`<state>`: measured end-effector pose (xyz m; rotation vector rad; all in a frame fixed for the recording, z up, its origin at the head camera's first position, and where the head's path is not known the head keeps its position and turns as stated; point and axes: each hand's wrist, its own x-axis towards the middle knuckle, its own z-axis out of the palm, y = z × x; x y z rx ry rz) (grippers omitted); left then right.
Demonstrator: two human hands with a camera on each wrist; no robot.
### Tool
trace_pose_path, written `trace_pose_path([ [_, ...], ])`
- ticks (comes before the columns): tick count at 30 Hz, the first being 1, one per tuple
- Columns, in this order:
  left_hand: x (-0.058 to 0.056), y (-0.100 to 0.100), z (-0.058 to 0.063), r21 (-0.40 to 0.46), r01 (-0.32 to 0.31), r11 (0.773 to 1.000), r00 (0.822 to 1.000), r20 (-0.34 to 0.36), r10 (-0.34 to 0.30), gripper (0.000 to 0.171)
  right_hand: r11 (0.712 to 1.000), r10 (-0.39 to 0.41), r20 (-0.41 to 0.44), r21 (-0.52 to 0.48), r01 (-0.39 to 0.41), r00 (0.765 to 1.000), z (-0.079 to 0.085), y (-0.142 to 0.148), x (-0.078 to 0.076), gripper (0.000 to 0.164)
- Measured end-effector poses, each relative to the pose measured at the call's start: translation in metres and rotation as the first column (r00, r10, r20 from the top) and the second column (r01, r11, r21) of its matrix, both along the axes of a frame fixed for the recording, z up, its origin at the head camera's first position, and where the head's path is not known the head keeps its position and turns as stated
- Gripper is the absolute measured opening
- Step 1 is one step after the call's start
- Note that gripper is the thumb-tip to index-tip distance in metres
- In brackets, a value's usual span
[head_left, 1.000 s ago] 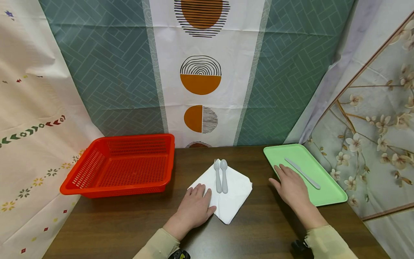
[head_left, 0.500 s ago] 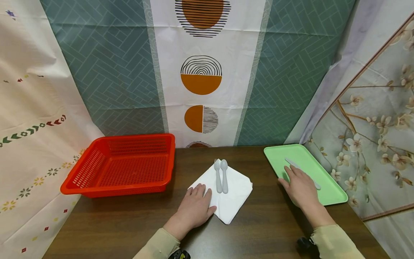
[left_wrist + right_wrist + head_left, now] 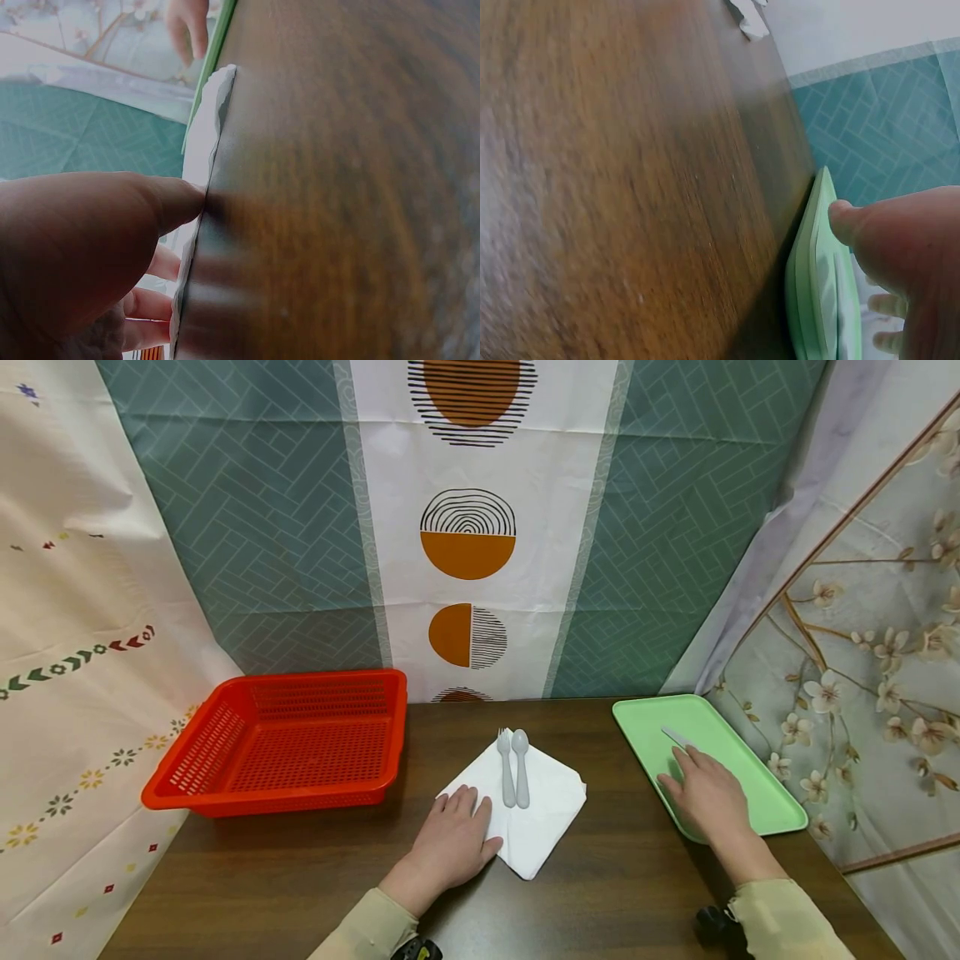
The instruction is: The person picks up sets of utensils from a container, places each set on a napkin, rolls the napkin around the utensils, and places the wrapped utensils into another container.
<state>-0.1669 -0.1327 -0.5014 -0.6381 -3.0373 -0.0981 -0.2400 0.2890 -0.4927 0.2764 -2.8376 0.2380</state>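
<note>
My left hand [image 3: 453, 843] lies with fingers spread on the near left part of a folded white napkin [image 3: 551, 789]. Its thumb touches the napkin's edge [image 3: 201, 150] in the left wrist view. A grey fork [image 3: 506, 772] and a grey spoon [image 3: 521, 772] rest side by side on the napkin. Over the light green tray [image 3: 772, 810] hovers my right hand [image 3: 708, 795], fingers loosely extended above a grey knife [image 3: 675, 737]. Only the knife's far tip shows in the head view; the hand covers the rest. From the right wrist, the thumb [image 3: 844, 217] appears beside the tray.
A red perforated basket [image 3: 273, 799] stands at the back left of the brown wooden table [image 3: 300, 877]. Patterned cloths [image 3: 300, 527] hang behind the table and along both sides. The tray sits near the table's right edge.
My right hand has moved rightward over the tray and now covers most of the knife, which was fully visible a second ago. My left hand, napkin, fork and spoon have stayed put.
</note>
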Motion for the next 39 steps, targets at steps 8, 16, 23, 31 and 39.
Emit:
trace_pose_path([
  [8, 0.000, 0.000, 0.001, 0.001, -0.003, 1.000, 1.000, 0.007, 0.003, 0.065, 0.999, -0.027, 0.060, -0.016, 0.028, 0.998, -0.002, 0.011, 0.002, 0.064],
  [16, 0.001, 0.000, 0.002, -0.001, -0.004, 1.000, 1.000, 0.002, 0.004, 0.065, 0.998, -0.054, 0.102, -0.019, 0.056, 0.993, -0.004, 0.018, 0.003, 0.063],
  [23, 0.001, 0.000, 0.001, -0.004, -0.002, 1.000, 1.000, -0.003, 0.002, 0.065, 0.998, -0.063, 0.111, -0.013, 0.064, 0.992, -0.002, 0.022, 0.003, 0.063],
  [31, 0.000, 0.001, 0.002, -0.001, -0.006, 1.000, 1.000, 0.014, 0.006, 0.066, 0.997, -0.073, 0.136, -0.008, 0.074, 0.988, -0.005, 0.029, 0.000, 0.060],
  [39, 0.000, 0.001, 0.001, -0.001, -0.011, 1.000, 1.000, 0.016, 0.011, 0.067, 0.997, -0.081, 0.152, -0.010, 0.083, 0.985, -0.006, 0.034, -0.003, 0.060],
])
